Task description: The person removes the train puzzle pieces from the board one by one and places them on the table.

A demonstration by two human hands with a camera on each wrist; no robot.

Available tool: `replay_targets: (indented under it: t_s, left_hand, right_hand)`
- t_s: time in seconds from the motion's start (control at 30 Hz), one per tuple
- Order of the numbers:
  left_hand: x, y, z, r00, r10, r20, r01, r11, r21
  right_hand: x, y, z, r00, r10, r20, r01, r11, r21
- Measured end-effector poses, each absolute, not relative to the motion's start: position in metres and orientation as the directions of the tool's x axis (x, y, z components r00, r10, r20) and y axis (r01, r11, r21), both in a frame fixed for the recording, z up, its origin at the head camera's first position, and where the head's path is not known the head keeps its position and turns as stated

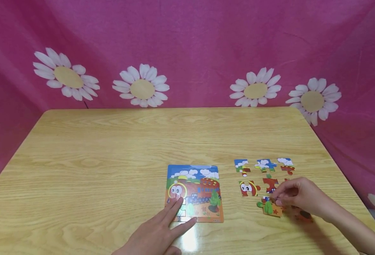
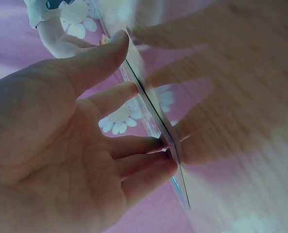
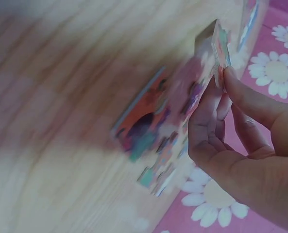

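Note:
My left hand (image 1: 158, 230) rests with fairly straight fingers on the lower left of a square picture puzzle board (image 1: 220, 209) showing a red cartoon train. In the left wrist view, its fingertips (image 2: 169, 165) touch the board's edge and surface. My right hand (image 1: 302, 198) pinches a jigsaw piece (image 1: 272, 209) with a green plant on orange ground between thumb and fingers. In the right wrist view, that piece (image 3: 222, 53) stands tilted on edge above the table. Beneath the right hand lies another orange jigsaw piece (image 1: 304, 215), partly hidden.
Right of the board, sky-and-cloud pieces (image 1: 265, 165) form a row. Nearer lie a piece with cartoon eyes (image 1: 247, 188) and a red train piece (image 1: 270, 183). All rest on a wooden table (image 1: 95, 170). Behind it hangs a pink cloth (image 1: 194, 53) with daisies.

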State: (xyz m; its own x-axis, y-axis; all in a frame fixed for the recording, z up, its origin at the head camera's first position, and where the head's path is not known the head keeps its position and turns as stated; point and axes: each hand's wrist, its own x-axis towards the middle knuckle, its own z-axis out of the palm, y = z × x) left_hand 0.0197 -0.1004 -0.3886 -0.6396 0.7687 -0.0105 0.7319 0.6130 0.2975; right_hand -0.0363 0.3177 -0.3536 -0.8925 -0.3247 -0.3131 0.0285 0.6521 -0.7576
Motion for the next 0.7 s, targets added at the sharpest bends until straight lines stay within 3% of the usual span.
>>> replay_targets:
  t_s: [0.27,0.7]
  left_hand:
    - [0.019,-0.100,-0.388,-0.644,0.765,-0.024,0.724,0.618,0.306]
    - [0.019,-0.100,-0.387,-0.643,0.765,-0.039,0.722,0.622,0.304]
  right_hand:
    - [-0.031,0.329,-0.359,-0.922,-0.290,-0.255,-0.060,0.759,-0.648]
    - [-0.026,0.322,-0.366,-0.953,-0.253,-0.169,-0.118,0.820,-0.560]
